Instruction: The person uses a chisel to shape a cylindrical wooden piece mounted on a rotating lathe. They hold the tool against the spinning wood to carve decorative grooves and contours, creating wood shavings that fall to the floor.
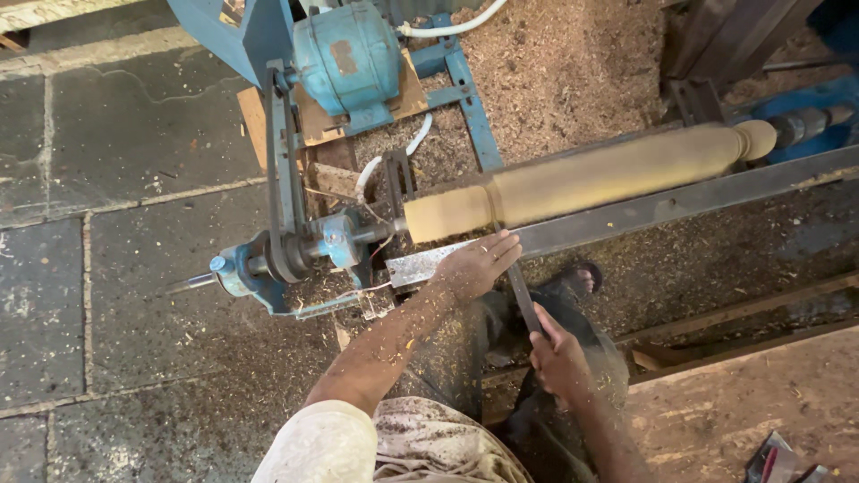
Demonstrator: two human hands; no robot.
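Worn rusty rectangular label (pixel 344 56) on blue motor (pixel 344 54), top centre
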